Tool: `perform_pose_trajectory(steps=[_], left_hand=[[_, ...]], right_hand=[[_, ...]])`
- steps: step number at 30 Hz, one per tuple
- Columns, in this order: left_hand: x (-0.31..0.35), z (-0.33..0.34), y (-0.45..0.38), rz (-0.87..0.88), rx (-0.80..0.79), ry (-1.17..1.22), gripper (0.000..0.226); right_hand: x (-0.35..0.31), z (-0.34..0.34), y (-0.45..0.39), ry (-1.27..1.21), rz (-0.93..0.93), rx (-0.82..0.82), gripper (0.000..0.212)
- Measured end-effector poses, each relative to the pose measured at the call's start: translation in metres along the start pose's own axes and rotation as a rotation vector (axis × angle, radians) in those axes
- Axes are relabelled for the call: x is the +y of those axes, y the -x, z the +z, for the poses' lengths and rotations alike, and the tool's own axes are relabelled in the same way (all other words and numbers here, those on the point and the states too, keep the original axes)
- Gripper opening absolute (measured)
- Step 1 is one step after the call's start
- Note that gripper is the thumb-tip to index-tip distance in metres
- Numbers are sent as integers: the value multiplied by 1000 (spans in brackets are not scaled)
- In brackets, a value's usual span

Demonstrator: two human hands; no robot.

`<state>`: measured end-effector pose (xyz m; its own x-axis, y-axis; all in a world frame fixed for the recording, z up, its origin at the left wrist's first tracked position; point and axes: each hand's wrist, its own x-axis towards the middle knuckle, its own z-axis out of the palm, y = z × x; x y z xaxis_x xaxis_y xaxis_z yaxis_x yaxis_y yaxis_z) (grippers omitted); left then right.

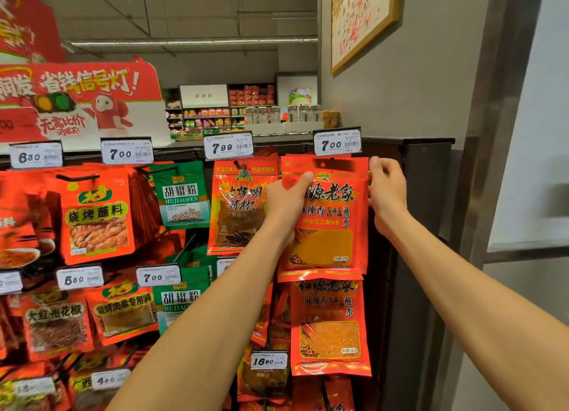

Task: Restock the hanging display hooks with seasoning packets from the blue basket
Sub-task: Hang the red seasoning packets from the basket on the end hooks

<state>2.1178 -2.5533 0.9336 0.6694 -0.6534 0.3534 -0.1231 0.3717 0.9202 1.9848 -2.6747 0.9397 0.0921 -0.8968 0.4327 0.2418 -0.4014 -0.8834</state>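
Glossy red plastic seasoning packet (331, 213), flat and rectangular: yellow and black Chinese lettering across the upper half, a clear window in the lower half showing orange-yellow powder, a dark strip along the top with a small round hang hole. It seems to be the front one of a small stack; more red edges show behind it at top and bottom.

Both my hands are on it. My left hand (288, 201) grips the upper left edge, thumb laid over the front face, fingers hidden behind. My right hand (386, 192) pinches the upper right corner between thumb and curled fingers.

Packet hangs upright, long axis vertical, printed face toward me, header strip up. Its top sits just under the white price tag reading 7.00 (337, 142), at the right end of the upper row of the dark hanging display rack (428, 176). I cannot tell whether the hole is on the hook.

A matching red packet (331, 327) hangs directly below, its top overlapped by mine. Just to the left hangs a red chilli-flake packet (238, 207), partly behind my left hand.
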Motion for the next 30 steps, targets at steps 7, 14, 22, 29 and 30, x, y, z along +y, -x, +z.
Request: perform_pose_trajectory(steps=[7,14,22,29,30], left_hand=[[7,28,-8,-77,90,16,27],[7,35,-23,-54,158,-20,37],[-7,25,-24,8,167,-150,33],[-45,-15,-5,-41,39,-286,42],[-47,-15,-7,-83,5,-225,37]], right_hand=[[-4,-6,-2,46,96,-106,33],[-6,4,-10,185,20,7,37],[2,6,-3,245,23,-7,35],[40,1,12,233,40,-126,19],[41,5,8,257,23,-102,19]])
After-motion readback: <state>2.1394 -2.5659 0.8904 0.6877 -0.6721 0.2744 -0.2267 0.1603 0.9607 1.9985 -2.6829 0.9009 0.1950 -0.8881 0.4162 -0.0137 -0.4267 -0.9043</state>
